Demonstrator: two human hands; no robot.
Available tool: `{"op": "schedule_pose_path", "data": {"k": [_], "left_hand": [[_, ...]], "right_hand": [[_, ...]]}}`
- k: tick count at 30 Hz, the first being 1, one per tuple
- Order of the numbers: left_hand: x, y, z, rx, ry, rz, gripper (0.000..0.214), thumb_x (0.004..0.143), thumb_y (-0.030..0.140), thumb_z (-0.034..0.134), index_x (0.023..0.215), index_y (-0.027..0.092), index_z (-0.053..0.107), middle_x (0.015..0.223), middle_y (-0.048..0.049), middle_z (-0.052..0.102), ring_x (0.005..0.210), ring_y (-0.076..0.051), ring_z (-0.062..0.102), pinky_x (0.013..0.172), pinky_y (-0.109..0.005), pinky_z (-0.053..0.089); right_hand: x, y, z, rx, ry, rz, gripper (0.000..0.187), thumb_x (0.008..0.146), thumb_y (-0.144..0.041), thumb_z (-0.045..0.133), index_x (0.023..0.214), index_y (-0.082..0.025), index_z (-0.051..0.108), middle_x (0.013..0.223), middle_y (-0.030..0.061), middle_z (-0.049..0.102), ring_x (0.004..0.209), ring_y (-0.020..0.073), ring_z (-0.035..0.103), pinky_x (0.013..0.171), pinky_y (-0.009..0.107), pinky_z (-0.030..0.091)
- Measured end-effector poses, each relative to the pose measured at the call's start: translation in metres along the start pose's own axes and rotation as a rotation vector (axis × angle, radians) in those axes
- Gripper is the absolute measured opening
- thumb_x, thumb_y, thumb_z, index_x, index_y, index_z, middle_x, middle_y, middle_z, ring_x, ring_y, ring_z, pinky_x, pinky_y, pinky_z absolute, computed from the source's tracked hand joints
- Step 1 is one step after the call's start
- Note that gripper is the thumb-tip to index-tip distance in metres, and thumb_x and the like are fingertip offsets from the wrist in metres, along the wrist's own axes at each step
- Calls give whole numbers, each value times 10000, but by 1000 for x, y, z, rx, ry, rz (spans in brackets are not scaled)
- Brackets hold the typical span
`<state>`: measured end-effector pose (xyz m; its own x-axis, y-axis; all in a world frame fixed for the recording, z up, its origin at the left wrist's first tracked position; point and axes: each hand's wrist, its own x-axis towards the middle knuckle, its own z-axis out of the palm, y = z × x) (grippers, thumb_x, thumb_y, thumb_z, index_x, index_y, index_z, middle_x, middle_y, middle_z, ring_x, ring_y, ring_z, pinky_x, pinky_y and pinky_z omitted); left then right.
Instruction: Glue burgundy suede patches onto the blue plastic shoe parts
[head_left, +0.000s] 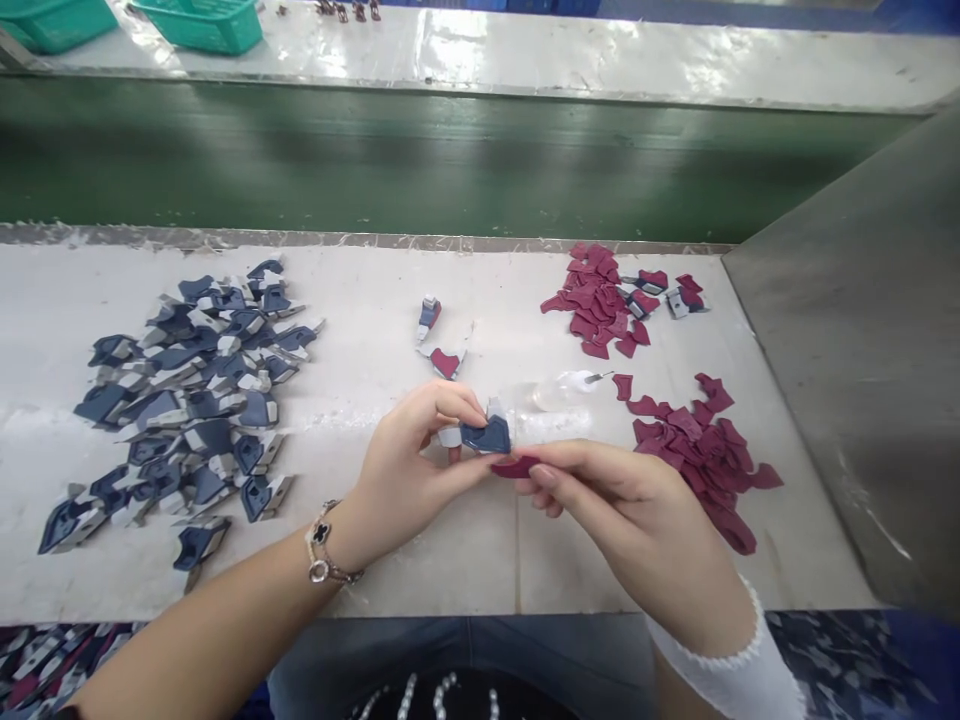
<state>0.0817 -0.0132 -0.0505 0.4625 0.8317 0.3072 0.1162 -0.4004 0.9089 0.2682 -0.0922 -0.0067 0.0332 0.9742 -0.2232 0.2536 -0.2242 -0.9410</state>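
My left hand (420,455) pinches a navy and light grey plastic part (486,434), its hollow navy face turned up. Close beside it, my right hand (611,490) grips a flat maroon plastic piece (514,467) between thumb and fingers. That piece is just below the navy part's lower edge; whether they touch I cannot tell. Beyond my hands lie a part with a maroon inlay (445,362) and a navy and grey part (430,315). A small clear bottle with a thin metal tip (574,382) lies on its side behind my right hand.
A large heap of navy and grey parts (202,390) covers the left of the white table (360,330). Maroon pieces form two piles, one at the back right (592,300) and one nearer (697,440). A metal panel (862,350) bounds the right; green baskets (210,25) stand on the rear ledge.
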Motion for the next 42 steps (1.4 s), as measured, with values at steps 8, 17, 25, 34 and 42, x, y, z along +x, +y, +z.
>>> {"op": "schedule_pose_path", "data": {"k": [8, 17, 25, 34, 42], "left_hand": [[3, 3, -3, 27, -30, 109, 299, 794, 184, 791, 1027, 239, 611, 983, -43, 666, 969, -189, 648, 823, -356, 579], [3, 5, -3, 37, -37, 161, 267, 809, 166, 781, 1016, 243, 630, 964, -34, 666, 917, -168, 656, 783, -329, 590], [3, 10, -6, 3, -38, 154, 285, 797, 128, 777, 998, 261, 625, 948, -23, 684, 899, -178, 669, 765, -357, 593], [0, 9, -8, -80, -33, 95, 276, 795, 101, 764, 960, 274, 626, 965, -18, 663, 876, -166, 661, 739, -345, 608], [-2, 7, -10, -128, 8, 80, 226, 801, 140, 779, 922, 273, 641, 951, -25, 666, 883, -177, 656, 768, -361, 613]], "right_hand": [[18, 7, 9, 407, 17, 74, 194, 910, -293, 697, 866, -238, 516, 691, -18, 733, 651, 130, 673, 597, 244, 532], [28, 2, 5, 446, -55, 137, 218, 868, -250, 735, 862, -229, 517, 631, -56, 680, 615, 105, 637, 576, 213, 493], [21, -6, 1, 274, -81, 63, 123, 954, -342, 631, 1023, -258, 576, 727, -47, 626, 701, 119, 610, 649, 234, 497], [5, -17, 22, -109, 25, -155, 231, 1023, -279, 483, 1248, -277, 535, 1063, 2, 643, 957, 155, 612, 829, 285, 496], [5, -24, 33, -250, 116, -267, 261, 1019, -206, 443, 1262, -208, 536, 1005, 11, 614, 919, 136, 581, 804, 277, 467]]}}
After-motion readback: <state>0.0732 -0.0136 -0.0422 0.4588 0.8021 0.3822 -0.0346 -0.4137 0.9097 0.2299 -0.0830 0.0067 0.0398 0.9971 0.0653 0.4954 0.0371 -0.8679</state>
